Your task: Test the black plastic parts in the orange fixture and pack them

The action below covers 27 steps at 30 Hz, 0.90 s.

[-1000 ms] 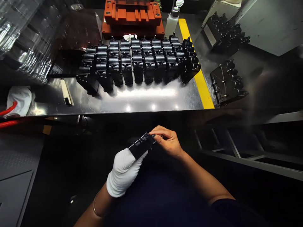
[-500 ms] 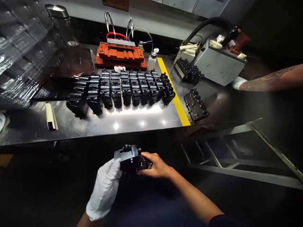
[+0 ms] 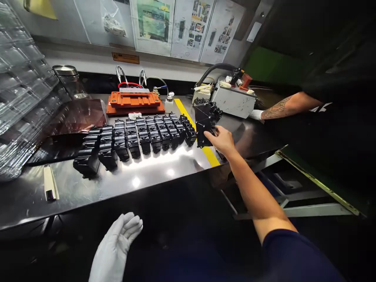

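My right hand (image 3: pixel 221 140), bare, reaches over the table and grips a black moulded plastic part (image 3: pixel 203 124) by its lower right edge. The part stands upright beside the yellow tape, its ribbed flat side towards me; whether it touches the table I cannot tell. My left hand (image 3: pixel 116 244), in a white glove, is open and holds nothing, fingers lightly curved, below the table's front edge. Left of the held part, a row of similar black parts (image 3: pixel 143 135) stands on the metal table (image 3: pixel 152 172).
Yellow tape (image 3: pixel 210 156) crosses the table. Behind the row are an orange fixture (image 3: pixel 136 102) and a small bottle (image 3: pixel 169 102). A grey box (image 3: pixel 233 102) stands right, near a co-worker's gloved hand (image 3: pixel 256 114). Clear plastic trays (image 3: pixel 17 98) and a cream-coloured tool (image 3: pixel 49 182) are left.
Both hands held a black part low in front of the table. Now my left hand has let go, and my right has moved forward and right. The view has tilted up.
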### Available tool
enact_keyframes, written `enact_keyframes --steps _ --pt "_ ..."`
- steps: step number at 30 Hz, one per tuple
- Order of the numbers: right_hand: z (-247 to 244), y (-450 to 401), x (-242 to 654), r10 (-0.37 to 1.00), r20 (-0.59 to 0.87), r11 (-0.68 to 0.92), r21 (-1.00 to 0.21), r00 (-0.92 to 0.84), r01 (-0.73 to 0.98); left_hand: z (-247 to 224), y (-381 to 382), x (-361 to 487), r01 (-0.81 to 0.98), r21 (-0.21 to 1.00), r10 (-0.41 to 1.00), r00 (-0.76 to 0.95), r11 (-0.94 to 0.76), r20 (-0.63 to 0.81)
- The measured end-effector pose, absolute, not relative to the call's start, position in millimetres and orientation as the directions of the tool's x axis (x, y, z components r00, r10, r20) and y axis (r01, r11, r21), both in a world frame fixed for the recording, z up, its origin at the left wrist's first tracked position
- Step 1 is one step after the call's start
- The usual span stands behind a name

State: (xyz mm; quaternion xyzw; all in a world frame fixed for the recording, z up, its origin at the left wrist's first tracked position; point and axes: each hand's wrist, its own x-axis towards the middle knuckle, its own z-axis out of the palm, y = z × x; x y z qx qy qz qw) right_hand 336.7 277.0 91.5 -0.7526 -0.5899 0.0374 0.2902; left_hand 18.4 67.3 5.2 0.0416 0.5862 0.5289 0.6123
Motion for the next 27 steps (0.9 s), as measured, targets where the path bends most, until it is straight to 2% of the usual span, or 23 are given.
enact_keyframes --steps 2,4,7,9,11,13,15,17,19,21,22,24,27 --pt "104 320 340 0.909 0.215 -0.289 -0.292 0.357 0.912 5 63 22 -0.583 0.661 0.704 -0.202 0.473 -0.681" --pt "105 351 336 0.943 0.131 -0.28 -0.183 0.306 0.942 6 60 26 -0.564 0.663 0.709 -0.182 0.492 -0.681" --pt "100 370 331 0.985 0.052 -0.151 -0.182 0.163 0.972 5 57 25 -0.539 0.686 0.722 -0.191 0.489 -0.665" --pt "101 367 340 0.988 0.069 -0.12 -0.21 0.137 0.97 2 55 20 -0.526 0.699 0.725 -0.205 0.485 -0.658" --pt "107 354 364 0.974 0.127 -0.16 -0.193 0.186 0.968 -5 55 14 -0.525 0.697 0.712 -0.222 0.489 -0.666" --pt "111 333 395 0.952 0.16 -0.244 -0.125 0.262 0.962 -14 57 9 -0.534 0.673 0.68 -0.227 0.511 -0.697" --pt "108 305 424 0.953 0.069 -0.291 -0.073 0.296 0.954 -22 60 9 -0.539 0.646 0.656 -0.209 0.541 -0.725" --pt "98 273 441 0.958 -0.039 -0.287 -0.154 0.284 0.946 -24 64 17 -0.523 0.651 0.676 -0.178 0.55 -0.715" --pt "82 240 442 0.966 -0.075 -0.258 -0.375 0.248 0.89 -19 69 31 -0.471 0.691 0.736 -0.122 0.548 -0.666" --pt "64 210 426 0.974 -0.124 -0.226 -0.645 0.192 0.73 -9 76 50 -0.377 0.742 0.789 -0.045 0.554 -0.612" --pt "54 197 412 0.975 -0.155 -0.223 -0.73 0.161 0.647 -4 81 59 -0.329 0.766 0.809 -0.011 0.553 -0.588" --pt "35 175 376 0.971 -0.223 -0.235 -0.823 0.086 0.518 5 90 76 -0.259 0.807 0.84 0.037 0.531 -0.541" --pt "18 156 311 0.949 -0.289 -0.212 -0.882 -0.127 0.421 11 100 90 -0.206 0.87 0.892 0.042 0.449 -0.45"
